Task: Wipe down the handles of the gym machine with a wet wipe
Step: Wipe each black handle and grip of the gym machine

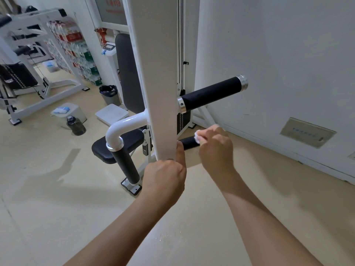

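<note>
Two hands: left hand [165, 175] grips the white lever arm [159, 93]; right hand [215, 144] pinches the wet wipe [197, 136].
Handle: lower black grip [189, 143], frame centre, under the wipe.
Technique: brace the arm, wrap the wipe around, stroke the full length.

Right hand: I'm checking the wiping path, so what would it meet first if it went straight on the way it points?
The right hand, pinching a crumpled white wet wipe, would likely meet the short black foam handle first; the white metal upright lies beyond.
</note>
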`<state>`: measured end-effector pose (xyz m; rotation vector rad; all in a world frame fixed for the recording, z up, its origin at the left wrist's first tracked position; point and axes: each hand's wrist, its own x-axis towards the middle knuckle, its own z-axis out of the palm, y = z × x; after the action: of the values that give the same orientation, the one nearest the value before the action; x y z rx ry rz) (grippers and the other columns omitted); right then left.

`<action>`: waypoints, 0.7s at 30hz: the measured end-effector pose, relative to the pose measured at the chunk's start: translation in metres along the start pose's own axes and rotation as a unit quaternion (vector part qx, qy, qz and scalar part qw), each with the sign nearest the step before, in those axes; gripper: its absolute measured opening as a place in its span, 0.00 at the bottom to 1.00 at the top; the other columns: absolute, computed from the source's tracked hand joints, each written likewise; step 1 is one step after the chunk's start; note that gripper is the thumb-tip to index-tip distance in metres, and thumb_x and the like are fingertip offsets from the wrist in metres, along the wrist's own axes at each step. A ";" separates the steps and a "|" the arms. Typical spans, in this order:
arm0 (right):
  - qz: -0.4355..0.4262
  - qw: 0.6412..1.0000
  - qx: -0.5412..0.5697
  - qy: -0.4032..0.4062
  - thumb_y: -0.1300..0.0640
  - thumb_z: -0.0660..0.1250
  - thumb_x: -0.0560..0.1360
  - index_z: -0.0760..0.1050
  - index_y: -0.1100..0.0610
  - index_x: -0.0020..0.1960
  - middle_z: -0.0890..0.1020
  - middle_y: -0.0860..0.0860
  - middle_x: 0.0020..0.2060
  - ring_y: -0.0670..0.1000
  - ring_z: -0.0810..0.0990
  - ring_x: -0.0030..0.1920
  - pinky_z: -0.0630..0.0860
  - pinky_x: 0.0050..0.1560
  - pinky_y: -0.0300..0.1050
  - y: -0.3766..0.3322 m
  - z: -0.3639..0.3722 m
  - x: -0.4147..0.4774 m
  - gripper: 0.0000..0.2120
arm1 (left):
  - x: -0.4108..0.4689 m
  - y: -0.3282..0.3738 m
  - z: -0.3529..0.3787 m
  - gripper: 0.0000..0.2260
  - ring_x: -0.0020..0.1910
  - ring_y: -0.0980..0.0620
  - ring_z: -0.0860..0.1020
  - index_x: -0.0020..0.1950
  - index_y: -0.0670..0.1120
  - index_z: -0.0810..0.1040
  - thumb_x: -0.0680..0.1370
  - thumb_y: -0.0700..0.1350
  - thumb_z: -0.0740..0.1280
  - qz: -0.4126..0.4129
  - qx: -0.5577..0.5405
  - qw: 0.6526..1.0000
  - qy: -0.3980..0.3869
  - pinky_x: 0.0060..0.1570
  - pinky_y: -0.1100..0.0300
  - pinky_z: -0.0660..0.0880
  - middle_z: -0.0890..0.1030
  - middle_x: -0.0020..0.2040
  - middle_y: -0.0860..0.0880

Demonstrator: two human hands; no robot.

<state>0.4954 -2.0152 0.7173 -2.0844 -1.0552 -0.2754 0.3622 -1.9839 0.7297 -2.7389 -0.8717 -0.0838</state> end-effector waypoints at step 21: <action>0.021 0.997 0.067 -0.021 0.63 0.65 0.74 0.83 0.61 0.47 0.80 0.55 0.45 0.53 0.80 0.43 0.72 0.45 0.38 -0.003 -0.003 -0.009 0.07 | 0.025 0.015 0.008 0.26 0.47 0.41 0.80 0.77 0.46 0.46 0.82 0.48 0.51 -0.088 -0.088 0.992 -0.004 0.43 0.55 0.73 0.81 0.54 0.44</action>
<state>0.4877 -2.0214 0.7168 -1.9957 -1.0251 -0.1376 0.3912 -1.9794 0.7218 -2.8171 -1.1583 -0.1929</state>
